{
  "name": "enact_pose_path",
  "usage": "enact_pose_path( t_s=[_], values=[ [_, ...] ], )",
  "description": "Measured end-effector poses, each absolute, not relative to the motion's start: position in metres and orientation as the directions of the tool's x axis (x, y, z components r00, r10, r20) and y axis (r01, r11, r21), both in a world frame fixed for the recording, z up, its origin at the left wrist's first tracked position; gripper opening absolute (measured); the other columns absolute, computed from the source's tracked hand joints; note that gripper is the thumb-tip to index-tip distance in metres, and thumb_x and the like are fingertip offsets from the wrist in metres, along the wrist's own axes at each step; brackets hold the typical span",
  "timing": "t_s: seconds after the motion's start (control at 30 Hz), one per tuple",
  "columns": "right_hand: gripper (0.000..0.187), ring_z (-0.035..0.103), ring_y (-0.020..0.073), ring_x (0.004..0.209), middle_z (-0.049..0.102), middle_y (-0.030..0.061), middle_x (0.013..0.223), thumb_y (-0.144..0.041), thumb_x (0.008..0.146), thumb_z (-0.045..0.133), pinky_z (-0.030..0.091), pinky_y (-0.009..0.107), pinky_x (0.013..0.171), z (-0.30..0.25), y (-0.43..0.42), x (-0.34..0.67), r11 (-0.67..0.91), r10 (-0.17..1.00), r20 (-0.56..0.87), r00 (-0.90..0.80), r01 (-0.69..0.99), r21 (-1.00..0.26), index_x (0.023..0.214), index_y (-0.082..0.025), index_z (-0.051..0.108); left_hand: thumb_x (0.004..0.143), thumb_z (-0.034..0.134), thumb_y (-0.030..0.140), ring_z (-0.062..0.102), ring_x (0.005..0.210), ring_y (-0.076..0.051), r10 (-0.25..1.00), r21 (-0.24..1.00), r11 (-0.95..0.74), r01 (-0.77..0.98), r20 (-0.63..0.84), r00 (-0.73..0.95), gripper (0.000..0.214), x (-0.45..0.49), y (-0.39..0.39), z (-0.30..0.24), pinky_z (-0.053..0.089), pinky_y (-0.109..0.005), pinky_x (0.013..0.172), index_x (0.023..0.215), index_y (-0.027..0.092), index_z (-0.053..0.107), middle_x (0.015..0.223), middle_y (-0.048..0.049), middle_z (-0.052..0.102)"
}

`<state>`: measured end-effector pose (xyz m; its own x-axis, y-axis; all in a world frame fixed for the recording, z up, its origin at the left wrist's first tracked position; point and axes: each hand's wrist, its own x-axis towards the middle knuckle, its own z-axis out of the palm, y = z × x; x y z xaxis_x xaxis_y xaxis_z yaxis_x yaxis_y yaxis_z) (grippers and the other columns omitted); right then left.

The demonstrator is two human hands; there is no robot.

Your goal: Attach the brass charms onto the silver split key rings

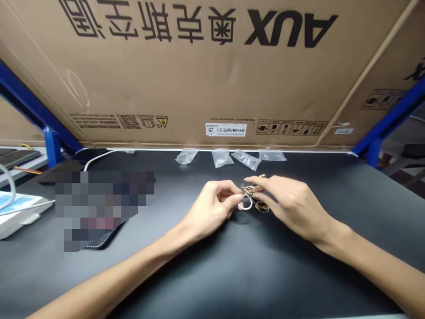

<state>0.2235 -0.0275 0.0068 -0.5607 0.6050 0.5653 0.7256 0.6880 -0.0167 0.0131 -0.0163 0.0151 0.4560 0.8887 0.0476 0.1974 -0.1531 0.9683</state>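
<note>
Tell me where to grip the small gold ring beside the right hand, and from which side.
Pinch the small gold ring by its near rim, coming from the person's side with the right hand. It seems to lie low on the black tabletop, and the gold clasps crowd its far side, so the near edge looks freest.

The left hand [209,208] and right hand [292,204] are slim, with long, thin fingers [255,180] and short, unpainted nails [246,179]; both forearms [381,261] are bare and smooth, tapering to narrow wrists.
</note>
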Motion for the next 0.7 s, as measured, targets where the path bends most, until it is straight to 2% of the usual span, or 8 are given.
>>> enact_pose_path(
  t_s=[0.13,0.27,0.33,0.4,0.47,0.57,0.63,0.7],
  values=[
    [0.029,0.069,0.0218,0.083,0.074,0.0075,0.096,-0.021,0.100,0.048,0.053,0.036,0.076,0.005,-0.029,0.222,0.723,0.601,0.532,-0.596,0.690,-0.044,0.127,-0.016,0.058,0.080,0.066,0.029,0.052,0.054,-0.010,0.873,0.985,-0.073,0.154,-0.012,0.488,0.014,0.012,-0.014,0.013,0.037,-0.021,0.049,0.079,0.016,0.063,0.064,0.0001,0.063],
    [0.027,0.069,0.0217,0.084,0.074,0.0081,0.096,-0.023,0.101,0.046,0.053,0.036,0.075,0.004,-0.030,0.219,0.762,0.582,0.520,-0.625,0.643,-0.079,0.124,-0.016,0.059,0.082,0.065,0.027,0.058,0.058,-0.014,0.840,0.990,-0.071,0.123,-0.007,0.542,0.038,0.011,-0.015,0.010,0.043,-0.023,0.055,0.119,0.020,0.054,0.064,0.0018,0.065],
    [0.027,0.070,0.0211,0.087,0.074,0.0074,0.099,-0.023,0.099,0.051,0.053,0.035,0.078,0.007,-0.030,0.220,0.756,0.625,0.498,-0.601,0.624,-0.195,0.124,-0.018,0.059,0.086,0.061,0.026,0.060,0.064,-0.015,0.810,0.982,-0.115,0.148,0.007,0.586,0.031,0.010,-0.015,0.011,0.046,-0.025,0.062,0.116,0.019,0.056,0.066,0.0007,0.066],
    [0.029,0.070,0.0187,0.087,0.074,0.0045,0.100,-0.025,0.095,0.059,0.054,0.031,0.078,0.014,-0.028,0.222,0.718,0.695,0.436,-0.572,0.589,-0.371,0.123,-0.021,0.060,0.089,0.056,0.027,0.061,0.067,-0.016,0.791,0.959,-0.182,0.219,0.010,0.612,0.020,0.008,-0.014,0.015,0.047,-0.026,0.066,0.106,0.019,0.062,0.070,-0.0010,0.067],
    [0.028,0.069,0.0166,0.084,0.074,0.0022,0.099,-0.029,0.091,0.065,0.055,0.029,0.077,0.022,-0.025,0.227,0.654,0.753,0.364,-0.549,0.556,-0.513,0.117,-0.022,0.064,0.091,0.051,0.028,0.062,0.067,-0.016,0.772,0.909,-0.271,0.318,0.008,0.635,0.021,0.005,-0.011,0.018,0.047,-0.026,0.064,0.105,0.020,0.065,0.073,-0.0013,0.069],
    [0.020,0.068,0.0169,0.083,0.073,0.0023,0.099,-0.032,0.092,0.060,0.055,0.029,0.072,0.031,-0.017,0.235,0.580,0.812,0.343,-0.473,0.586,-0.565,0.108,-0.023,0.068,0.092,0.046,0.026,0.064,0.065,-0.019,0.736,0.725,-0.491,0.483,0.049,0.675,0.028,0.000,-0.007,0.020,0.045,-0.027,0.062,0.109,0.023,0.068,0.075,-0.0013,0.071],
    [0.019,0.067,0.0186,0.086,0.072,0.0036,0.101,-0.031,0.094,0.056,0.055,0.031,0.073,0.029,-0.010,0.240,0.566,0.823,0.392,-0.412,0.655,-0.501,0.105,-0.022,0.069,0.092,0.044,0.024,0.064,0.063,-0.021,0.707,0.508,-0.643,0.573,0.107,0.699,0.029,-0.004,-0.004,0.018,0.043,-0.029,0.062,0.106,0.024,0.069,0.074,-0.0028,0.071],
    [0.020,0.066,0.0217,0.094,0.071,0.0054,0.104,-0.031,0.093,0.056,0.055,0.037,0.081,0.021,-0.001,0.244,0.565,0.803,0.446,-0.394,0.740,-0.364,0.104,-0.022,0.070,0.091,0.045,0.025,0.063,0.061,-0.022,0.694,0.347,-0.706,0.618,0.162,0.702,0.028,-0.007,-0.002,0.015,0.040,-0.030,0.061,0.104,0.024,0.070,0.071,-0.0036,0.070]
  ],
)
